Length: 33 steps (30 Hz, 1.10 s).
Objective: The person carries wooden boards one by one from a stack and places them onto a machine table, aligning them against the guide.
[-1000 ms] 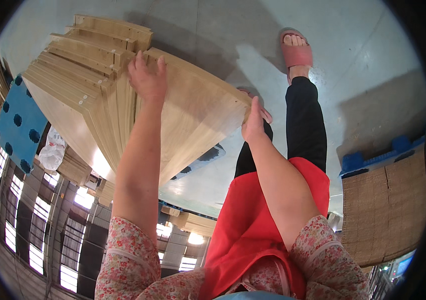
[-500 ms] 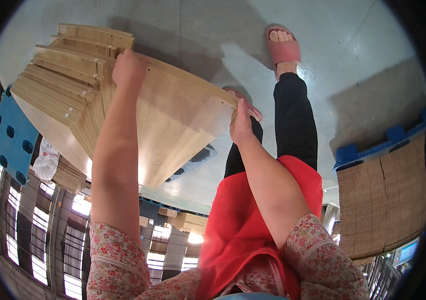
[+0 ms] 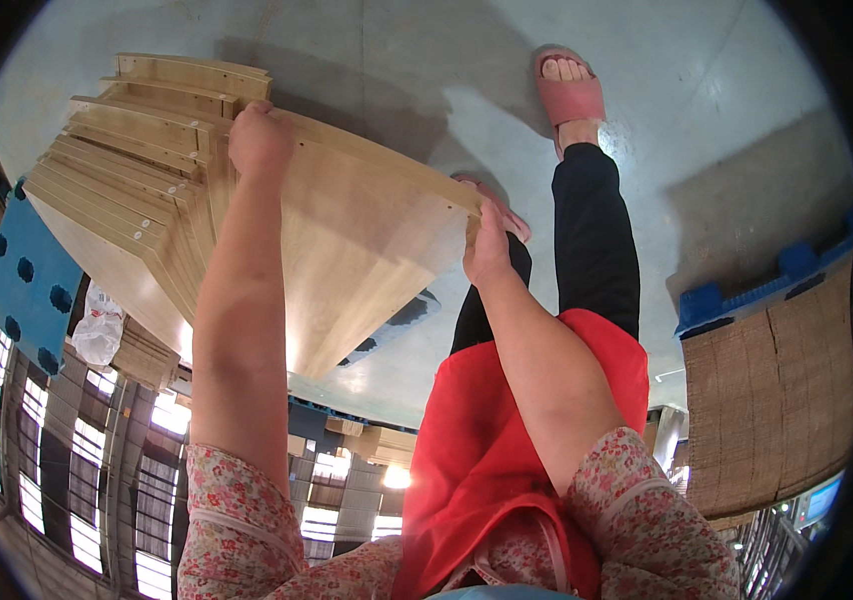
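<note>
Upper left of frame: a pale wooden panel, broad and smooth-faced, its long top edge sloping down to the right toward the middle. Its lower end narrows to a corner just left of centre. A few small dark holes show near the top edge.

My left hand is at the panel's upper left end, fingers bunched together and curled over the edge, pinching it. My right hand is against the panel's right-hand corner, near centre. The digits I can see lie close together along the edge; the rest are hidden, so I cannot tell how firmly they close.

Left of the panel, a stack of similar panels fans out, edges uneven, small pale discs on several. My left hand is just beside it.

Far left: a blue sheet with dark round spots, and below it a crumpled clear plastic bag.

Lower centre: my red apron. Above it, black trousers and a pink slipper on the grey floor.

Right: a brown sheet-like surface below a blue plastic piece.
</note>
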Tool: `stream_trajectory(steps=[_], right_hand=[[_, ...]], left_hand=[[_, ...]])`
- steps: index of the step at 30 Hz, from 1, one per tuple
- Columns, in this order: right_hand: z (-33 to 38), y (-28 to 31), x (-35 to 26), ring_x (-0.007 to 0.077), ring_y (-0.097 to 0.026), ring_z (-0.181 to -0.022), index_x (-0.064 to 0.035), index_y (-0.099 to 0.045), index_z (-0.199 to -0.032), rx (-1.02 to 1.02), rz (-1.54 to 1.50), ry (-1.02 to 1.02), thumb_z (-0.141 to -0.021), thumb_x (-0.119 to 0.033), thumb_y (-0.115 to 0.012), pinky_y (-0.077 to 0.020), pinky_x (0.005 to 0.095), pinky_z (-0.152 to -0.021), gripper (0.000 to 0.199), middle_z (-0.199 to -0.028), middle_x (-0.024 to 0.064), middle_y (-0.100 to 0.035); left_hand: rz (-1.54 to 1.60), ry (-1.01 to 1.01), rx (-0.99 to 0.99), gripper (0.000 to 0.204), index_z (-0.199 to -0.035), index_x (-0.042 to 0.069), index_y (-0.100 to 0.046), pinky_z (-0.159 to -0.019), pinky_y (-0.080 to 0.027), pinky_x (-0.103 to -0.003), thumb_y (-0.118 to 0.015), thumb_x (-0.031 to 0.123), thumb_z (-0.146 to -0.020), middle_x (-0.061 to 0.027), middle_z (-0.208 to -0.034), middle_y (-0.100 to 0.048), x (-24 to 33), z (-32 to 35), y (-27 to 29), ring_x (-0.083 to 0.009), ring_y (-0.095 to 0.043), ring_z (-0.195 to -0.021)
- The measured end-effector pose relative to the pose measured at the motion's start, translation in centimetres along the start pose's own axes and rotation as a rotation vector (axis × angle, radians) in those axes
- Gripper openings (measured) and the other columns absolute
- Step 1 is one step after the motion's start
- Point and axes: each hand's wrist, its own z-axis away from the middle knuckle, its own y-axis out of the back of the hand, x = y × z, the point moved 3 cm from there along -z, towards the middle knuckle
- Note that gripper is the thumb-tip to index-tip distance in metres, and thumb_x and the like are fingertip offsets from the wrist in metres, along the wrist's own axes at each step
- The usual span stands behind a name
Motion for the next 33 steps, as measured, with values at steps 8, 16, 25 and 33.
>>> stream_trajectory(steps=[8,16,25,33], right_hand=[[-1.0,0.5,0.2,0.0191,-0.051,-0.108,-0.01,-0.053,-0.119,-0.028,-0.057,0.03,-0.091,-0.033,-0.049,-0.0408,0.0333,-0.092,0.037,-0.116,0.0045,-0.056],[-1.6,0.4,0.0,0.0202,-0.049,-0.115,-0.0068,-0.05,-0.125,-0.044,-0.011,0.031,-0.092,-0.029,-0.045,-0.0369,0.0332,-0.099,0.04,-0.122,0.0062,-0.054],[-4.2,5.6,-3.6,0.0243,-0.049,-0.114,-0.0019,-0.042,-0.13,0.282,0.423,0.102,-0.094,-0.03,-0.04,-0.0432,0.0358,-0.093,0.046,-0.126,0.0132,-0.049],[3.7,-1.8,-11.9,0.0232,-0.056,-0.105,-0.0043,-0.044,-0.129,-0.076,1.025,0.089,-0.093,-0.034,-0.046,-0.0449,0.0345,-0.085,0.046,-0.12,0.0098,-0.052]], left_hand=[[0.068,-0.029,0.012,0.034,-0.112,0.017,-0.063,-0.089,-0.047,-0.038,-0.064,0.023,-0.078,-0.0068,-0.111,-0.065,-0.1,-0.3,-0.3,-0.0274,-0.06,-0.104],[0.105,-0.029,0.041,0.035,-0.112,0.01,-0.061,-0.088,-0.047,-0.039,-0.066,0.016,-0.078,-0.0113,-0.111,-0.061,0.8,0.5,0.2,-0.029,-0.059,-0.103],[0.305,-0.563,0.546,0.061,-0.125,0.004,-0.049,-0.105,-0.029,-0.046,-0.074,0.021,-0.073,-0.021,-0.138,-0.038,3.9,12.0,8.8,-0.0378,-0.035,-0.128],[0.536,0.371,0.41,0.082,-0.147,0.007,-0.008,-0.111,-0.004,-0.053,-0.044,0.053,-0.09,-0.0252,-0.151,-0.001,-19.3,9.9,9.9,-0.0392,0.001,-0.14]])
